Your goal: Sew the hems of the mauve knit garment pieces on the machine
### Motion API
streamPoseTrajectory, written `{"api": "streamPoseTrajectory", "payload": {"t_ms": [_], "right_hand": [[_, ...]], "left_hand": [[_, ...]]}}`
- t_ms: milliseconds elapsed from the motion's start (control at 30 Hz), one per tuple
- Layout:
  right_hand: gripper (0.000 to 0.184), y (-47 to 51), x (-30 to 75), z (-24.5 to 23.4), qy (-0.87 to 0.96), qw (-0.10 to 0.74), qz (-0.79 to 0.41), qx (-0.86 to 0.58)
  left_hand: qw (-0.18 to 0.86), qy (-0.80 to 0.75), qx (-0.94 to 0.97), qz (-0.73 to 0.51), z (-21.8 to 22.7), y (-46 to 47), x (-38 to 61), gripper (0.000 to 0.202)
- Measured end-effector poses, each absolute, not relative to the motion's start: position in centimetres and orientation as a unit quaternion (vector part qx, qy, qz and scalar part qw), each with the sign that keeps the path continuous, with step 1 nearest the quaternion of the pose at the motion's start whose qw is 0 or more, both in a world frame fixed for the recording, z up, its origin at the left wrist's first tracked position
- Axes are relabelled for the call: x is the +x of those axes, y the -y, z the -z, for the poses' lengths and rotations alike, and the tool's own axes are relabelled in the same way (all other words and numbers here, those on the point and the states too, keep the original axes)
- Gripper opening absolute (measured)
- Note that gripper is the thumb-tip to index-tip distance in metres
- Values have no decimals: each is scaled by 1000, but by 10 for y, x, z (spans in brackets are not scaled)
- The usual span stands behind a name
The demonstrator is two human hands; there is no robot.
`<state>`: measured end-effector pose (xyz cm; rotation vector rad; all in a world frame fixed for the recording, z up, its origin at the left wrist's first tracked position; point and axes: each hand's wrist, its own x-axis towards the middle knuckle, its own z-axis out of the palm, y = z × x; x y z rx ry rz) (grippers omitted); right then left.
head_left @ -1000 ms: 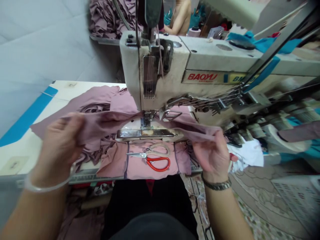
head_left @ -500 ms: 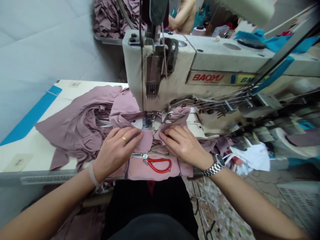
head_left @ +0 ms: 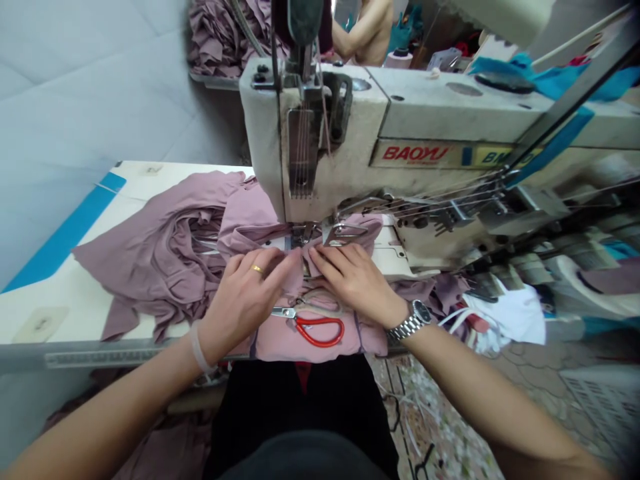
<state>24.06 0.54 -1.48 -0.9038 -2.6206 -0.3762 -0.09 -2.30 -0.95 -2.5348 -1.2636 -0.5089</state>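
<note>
Both hands rest on a mauve fabric piece [head_left: 295, 283] in front of the presser foot [head_left: 299, 235] of a cream industrial sewing machine [head_left: 400, 143]. My left hand [head_left: 247, 293], with a ring and a bracelet, presses the cloth flat with fingers stretched toward the needle. My right hand [head_left: 353, 280], with a metal watch, lies flat beside it, fingertips at the foot. The two hands nearly touch. Red-handled scissors [head_left: 313, 327] lie on the mauve cloth just below them.
A bunched heap of mauve fabric [head_left: 160, 250] covers the white table [head_left: 45, 300] to the left. More mauve pieces [head_left: 220, 33] are piled behind the machine. Another person's arm [head_left: 363, 33] shows at the back. White cloth [head_left: 505, 317] hangs at the right.
A second ago both hands held the fabric stretched wide apart in the air. They have since come together, laid it down, and moved slightly closer to the presser foot.
</note>
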Motion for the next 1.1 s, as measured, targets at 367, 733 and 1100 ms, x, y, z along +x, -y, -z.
{"api": "streamPoseTrajectory", "payload": {"t_ms": [367, 733, 1100], "right_hand": [[29, -4, 233, 9, 899, 285, 36, -330], [15, 11, 242, 1, 917, 284, 114, -256], [36, 13, 227, 20, 914, 228, 145, -303]], "left_hand": [[158, 442, -874, 128, 5, 20, 3, 46], [149, 446, -872, 139, 9, 22, 3, 49], [153, 433, -872, 170, 6, 31, -5, 40]]}}
